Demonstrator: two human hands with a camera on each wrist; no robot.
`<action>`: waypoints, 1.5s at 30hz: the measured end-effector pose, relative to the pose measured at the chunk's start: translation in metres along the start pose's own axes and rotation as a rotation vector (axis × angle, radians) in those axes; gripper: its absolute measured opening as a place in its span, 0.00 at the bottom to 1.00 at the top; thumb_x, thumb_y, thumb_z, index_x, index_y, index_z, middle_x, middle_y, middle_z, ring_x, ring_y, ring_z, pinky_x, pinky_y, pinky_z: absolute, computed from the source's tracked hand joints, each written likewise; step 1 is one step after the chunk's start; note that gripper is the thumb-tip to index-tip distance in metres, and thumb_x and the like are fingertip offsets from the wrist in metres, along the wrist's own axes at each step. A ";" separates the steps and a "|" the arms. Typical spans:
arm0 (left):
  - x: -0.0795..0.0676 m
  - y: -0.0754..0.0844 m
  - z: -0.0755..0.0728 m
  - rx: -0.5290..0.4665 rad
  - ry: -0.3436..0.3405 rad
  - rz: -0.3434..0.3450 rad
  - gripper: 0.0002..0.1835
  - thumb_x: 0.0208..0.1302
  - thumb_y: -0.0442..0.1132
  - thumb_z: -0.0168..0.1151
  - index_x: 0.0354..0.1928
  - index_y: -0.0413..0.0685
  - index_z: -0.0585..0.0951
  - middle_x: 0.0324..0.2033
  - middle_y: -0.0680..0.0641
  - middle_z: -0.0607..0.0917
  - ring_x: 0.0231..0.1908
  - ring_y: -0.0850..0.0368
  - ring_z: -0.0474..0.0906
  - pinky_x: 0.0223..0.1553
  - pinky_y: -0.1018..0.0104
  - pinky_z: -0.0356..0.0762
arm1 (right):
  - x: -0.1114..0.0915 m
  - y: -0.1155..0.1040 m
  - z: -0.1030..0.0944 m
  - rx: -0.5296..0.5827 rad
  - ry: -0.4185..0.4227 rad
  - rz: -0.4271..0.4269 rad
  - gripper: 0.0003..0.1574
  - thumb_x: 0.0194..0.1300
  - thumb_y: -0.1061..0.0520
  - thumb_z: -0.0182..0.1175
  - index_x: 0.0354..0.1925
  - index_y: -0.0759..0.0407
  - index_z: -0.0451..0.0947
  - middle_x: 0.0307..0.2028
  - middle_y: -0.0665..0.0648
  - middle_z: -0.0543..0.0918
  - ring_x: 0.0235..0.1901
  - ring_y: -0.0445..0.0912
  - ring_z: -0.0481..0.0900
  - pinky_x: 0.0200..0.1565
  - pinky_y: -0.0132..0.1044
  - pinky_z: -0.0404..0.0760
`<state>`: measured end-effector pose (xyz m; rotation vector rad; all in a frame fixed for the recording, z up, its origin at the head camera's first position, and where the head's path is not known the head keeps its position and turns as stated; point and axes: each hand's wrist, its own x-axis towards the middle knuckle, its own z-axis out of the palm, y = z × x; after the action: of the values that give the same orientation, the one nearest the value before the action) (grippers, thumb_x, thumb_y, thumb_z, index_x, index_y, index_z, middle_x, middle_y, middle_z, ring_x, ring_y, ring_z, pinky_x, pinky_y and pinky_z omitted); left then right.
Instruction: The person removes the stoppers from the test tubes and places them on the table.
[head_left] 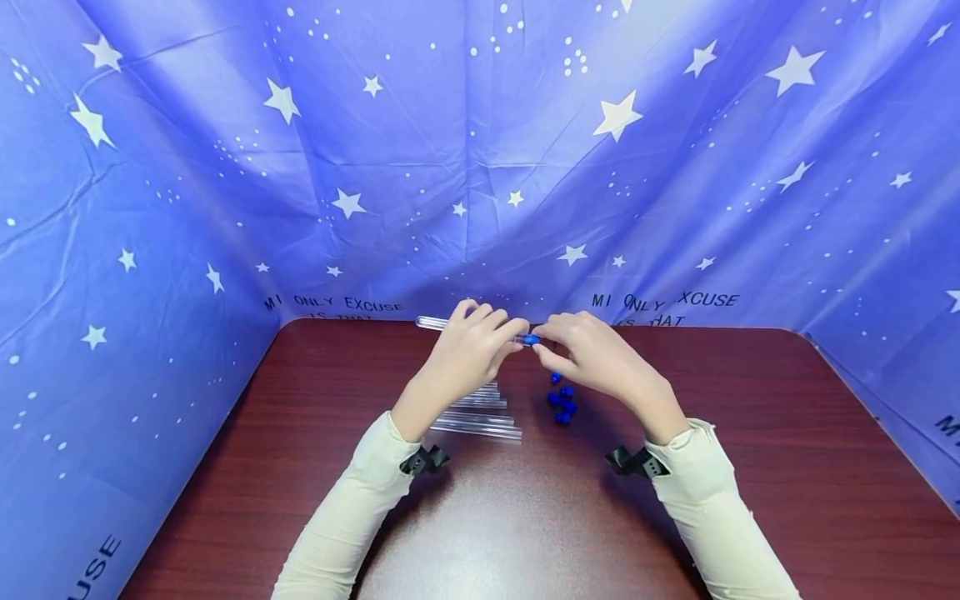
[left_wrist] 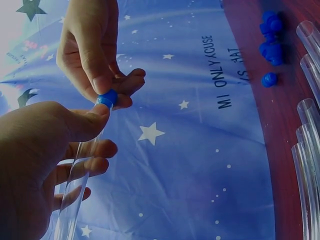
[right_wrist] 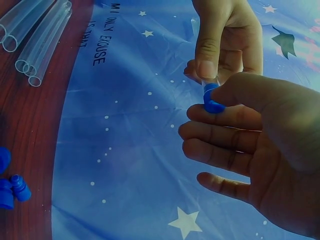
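My left hand [head_left: 476,346] holds a clear test tube [head_left: 430,322] above the table, its rounded end pointing left. In the left wrist view the tube [left_wrist: 75,195] runs along the palm, gripped by thumb and fingers near its mouth. A blue stopper [right_wrist: 214,100] sits at the tube's mouth, its lower part inside the glass-clear wall. My right hand [head_left: 596,350] pinches that stopper between thumb and index finger, the other fingers extended apart. Both hands meet fingertip to fingertip over the far part of the table.
Several clear tubes [head_left: 480,422] lie side by side on the dark red wooden table [head_left: 787,467], below the left hand. Several loose blue stoppers [head_left: 562,404] lie in a small cluster right of them. A blue star-patterned cloth [head_left: 465,167] hangs behind the table and along its sides.
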<state>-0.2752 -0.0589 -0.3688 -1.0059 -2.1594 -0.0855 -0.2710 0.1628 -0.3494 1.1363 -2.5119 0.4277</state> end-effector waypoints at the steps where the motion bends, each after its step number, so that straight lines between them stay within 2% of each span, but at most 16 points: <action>1: 0.000 0.000 0.000 -0.001 0.000 0.001 0.10 0.71 0.48 0.63 0.50 0.56 0.83 0.33 0.54 0.84 0.38 0.53 0.80 0.54 0.55 0.75 | 0.000 0.000 0.000 -0.006 0.000 -0.003 0.08 0.67 0.57 0.60 0.39 0.60 0.84 0.26 0.51 0.78 0.24 0.41 0.70 0.39 0.43 0.75; 7: -0.001 0.001 0.001 0.015 0.002 0.014 0.08 0.70 0.46 0.64 0.47 0.56 0.82 0.31 0.54 0.85 0.37 0.55 0.81 0.54 0.55 0.74 | -0.001 -0.001 0.001 -0.039 0.003 -0.019 0.11 0.67 0.57 0.62 0.41 0.61 0.87 0.27 0.53 0.80 0.25 0.42 0.71 0.39 0.46 0.77; 15: -0.001 0.002 0.002 0.036 0.026 0.028 0.07 0.68 0.46 0.66 0.43 0.55 0.82 0.28 0.54 0.85 0.34 0.56 0.83 0.53 0.56 0.74 | -0.001 -0.003 0.001 -0.085 0.027 -0.074 0.09 0.66 0.59 0.62 0.37 0.63 0.85 0.27 0.55 0.81 0.27 0.47 0.75 0.40 0.47 0.78; 27: -0.002 0.002 0.003 0.031 0.022 0.025 0.08 0.67 0.45 0.67 0.44 0.55 0.81 0.26 0.54 0.86 0.33 0.56 0.84 0.54 0.57 0.73 | 0.000 -0.002 0.005 -0.117 0.107 -0.144 0.07 0.63 0.59 0.63 0.33 0.63 0.84 0.23 0.52 0.75 0.25 0.47 0.72 0.43 0.46 0.78; 39: -0.001 0.001 0.001 0.021 0.046 0.012 0.06 0.68 0.44 0.65 0.42 0.53 0.80 0.22 0.53 0.84 0.28 0.55 0.84 0.51 0.58 0.74 | 0.002 -0.004 0.008 -0.157 0.212 -0.202 0.06 0.61 0.60 0.64 0.29 0.62 0.81 0.22 0.52 0.71 0.24 0.48 0.69 0.42 0.45 0.77; 45: -0.001 0.000 0.001 0.008 0.046 -0.004 0.06 0.69 0.44 0.65 0.40 0.52 0.79 0.21 0.53 0.83 0.26 0.55 0.84 0.50 0.58 0.75 | 0.003 -0.007 0.009 -0.181 0.255 -0.223 0.05 0.58 0.61 0.66 0.29 0.62 0.80 0.23 0.53 0.73 0.25 0.49 0.71 0.41 0.46 0.76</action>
<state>-0.2752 -0.0589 -0.3701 -0.9859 -2.1186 -0.1009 -0.2694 0.1525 -0.3552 1.1914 -2.1303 0.2606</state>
